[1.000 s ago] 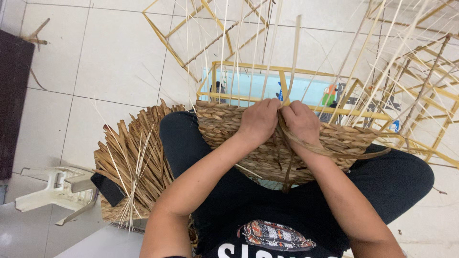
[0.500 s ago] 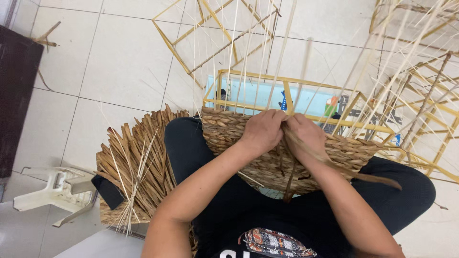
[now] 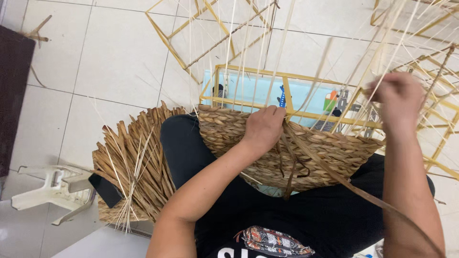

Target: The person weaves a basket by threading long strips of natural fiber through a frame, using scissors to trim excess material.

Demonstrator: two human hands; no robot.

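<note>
The half-woven basket lies across the person's lap, its lower wall done and bare upright stakes left above, while the left hand presses the rim, fingers closed, and the right hand pulls a strand taut in closed fingers.

Woven basket on the lap, fibre bundle left, frame beyond.

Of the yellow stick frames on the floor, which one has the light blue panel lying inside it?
The rectangular frame directly beyond the woven basket, nearest the left hand. The other frames show only bare floor tile through them.
</note>
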